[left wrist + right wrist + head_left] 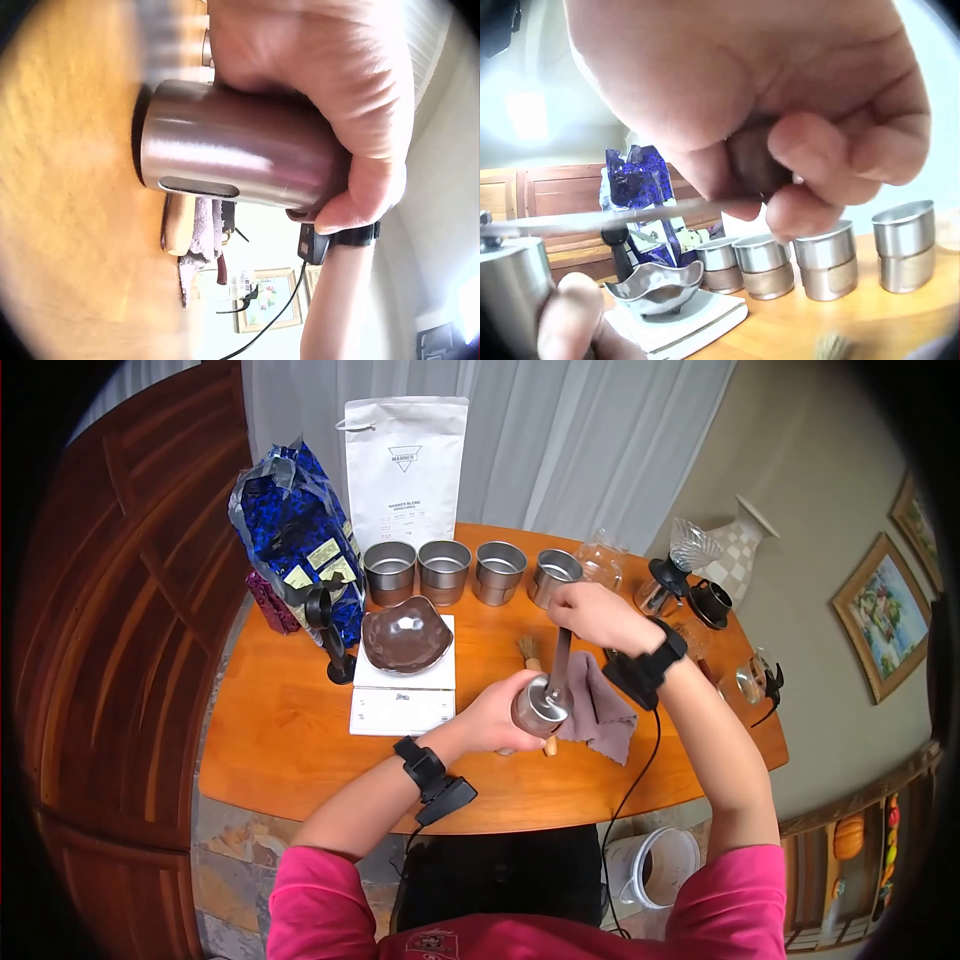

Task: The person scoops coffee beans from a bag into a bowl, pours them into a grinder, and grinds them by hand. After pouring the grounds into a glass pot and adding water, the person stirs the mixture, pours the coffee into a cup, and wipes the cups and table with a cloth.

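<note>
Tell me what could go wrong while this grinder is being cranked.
The smooth metal grinder might twist in the left hand, its only visible grip. The right hand, turning the crank, could bump the nearest steel cup. The loose cable from the right wrist may snag.

Bright; window glare; dark, warped edges.

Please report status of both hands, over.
Left hand grips silver metal cylindrical grinder. Right hand holds dark knob of flat metal crank. Greyish-purple cloth lies close by; crank's path looks free.
</note>
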